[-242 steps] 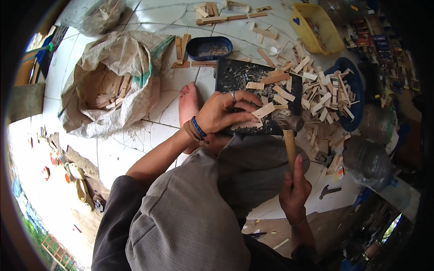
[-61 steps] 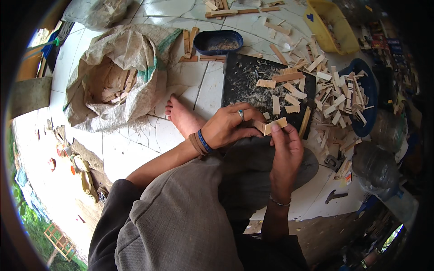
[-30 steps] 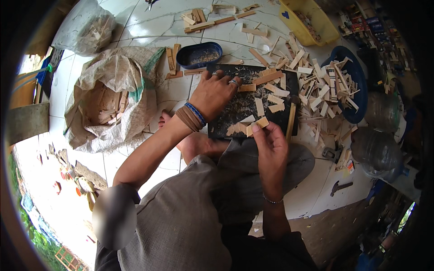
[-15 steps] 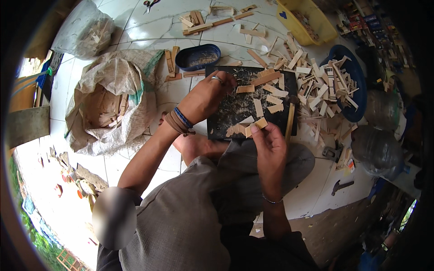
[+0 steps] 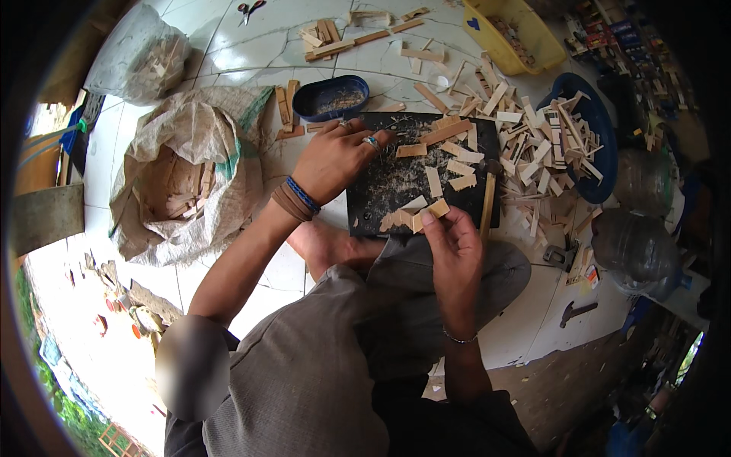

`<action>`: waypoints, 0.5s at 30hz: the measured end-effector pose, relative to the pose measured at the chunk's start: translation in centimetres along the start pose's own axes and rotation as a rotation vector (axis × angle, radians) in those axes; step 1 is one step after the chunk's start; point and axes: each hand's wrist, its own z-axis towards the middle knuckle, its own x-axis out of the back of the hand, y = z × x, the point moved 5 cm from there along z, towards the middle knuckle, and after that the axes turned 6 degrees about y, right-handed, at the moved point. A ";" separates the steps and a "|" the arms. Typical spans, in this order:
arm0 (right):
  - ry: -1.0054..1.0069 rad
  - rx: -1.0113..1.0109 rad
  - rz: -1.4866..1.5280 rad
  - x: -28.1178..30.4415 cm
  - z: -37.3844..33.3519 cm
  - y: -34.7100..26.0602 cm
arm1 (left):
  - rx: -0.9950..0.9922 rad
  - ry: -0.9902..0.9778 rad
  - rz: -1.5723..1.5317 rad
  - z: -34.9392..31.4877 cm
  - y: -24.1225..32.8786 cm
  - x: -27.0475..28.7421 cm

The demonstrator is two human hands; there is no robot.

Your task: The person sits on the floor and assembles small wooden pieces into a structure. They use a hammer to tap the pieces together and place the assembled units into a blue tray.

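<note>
My right hand (image 5: 455, 234) pinches a small light wood piece (image 5: 432, 215) between thumb and fingers, over the near edge of a black board (image 5: 381, 186). Next to that piece lie more thin wood bits (image 5: 396, 220). Over the board's far left corner reaches my left hand (image 5: 335, 158), back upward and fingers bent downward; its fingertips are hidden, so I cannot see whether they hold anything. Several short wood strips (image 5: 434, 181) and fine scraps lie on the board. A hammer (image 5: 489, 199) rests along its right side.
Beyond my left hand sits a blue oval tray (image 5: 308, 113). At left stands an open woven sack (image 5: 129, 206) holding wood pieces. To the right, a wood pile (image 5: 525, 145) spills from a blue basin (image 5: 607, 152). A yellow tub (image 5: 548, 59) and a second hammer (image 5: 579, 313) are farther out.
My left hand has moved left and turned, from over the board toward its far left corner by the blue tray. My right hand keeps its wood piece in the same place.
</note>
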 end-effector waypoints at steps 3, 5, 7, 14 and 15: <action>-0.008 -0.025 -0.018 0.1 0.0 0.2 | -0.105 -0.057 0.033 1.1 -0.1 -0.4; -0.008 -0.057 -0.069 0.2 -0.1 0.4 | -0.169 -0.138 0.020 1.6 -0.2 -0.8; -0.020 -0.029 -0.051 0.2 -0.1 0.3 | -0.181 -0.187 0.038 1.8 -0.1 -1.2; -0.025 -0.026 -0.068 0.2 0.0 0.3 | -0.260 -0.236 0.115 2.6 -0.4 -2.4; -0.016 -0.019 -0.042 0.2 0.0 0.3 | -0.257 -0.230 0.087 2.6 -0.4 -2.6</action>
